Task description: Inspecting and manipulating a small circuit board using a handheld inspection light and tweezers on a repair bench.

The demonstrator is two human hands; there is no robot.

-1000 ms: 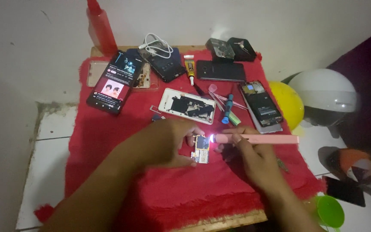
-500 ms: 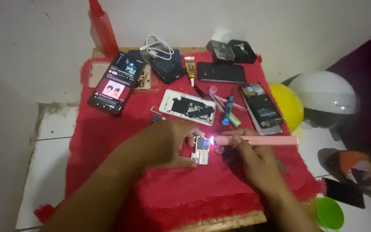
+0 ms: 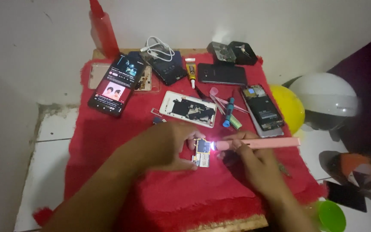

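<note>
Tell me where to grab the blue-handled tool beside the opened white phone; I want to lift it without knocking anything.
Pinch the blue-handled tool at mid-handle, from above. It lies flat on the red cloth, nearly pointing away from the person, with pink tools and a small green piece close beside it, so a sideways approach would likely bump them.

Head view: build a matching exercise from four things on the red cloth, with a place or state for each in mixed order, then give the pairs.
Things:
1. circuit board
2. pink lit tool
3. red bottle
4. phone with lit screen

Places or states:
A. stands at the far left corner, by the wall
B. held in the right hand, its glowing tip at the board
C. steadied on the red cloth by the left hand
D. lies face up on the left, showing pictures

Pairs: 1-C, 2-B, 3-A, 4-D
</note>
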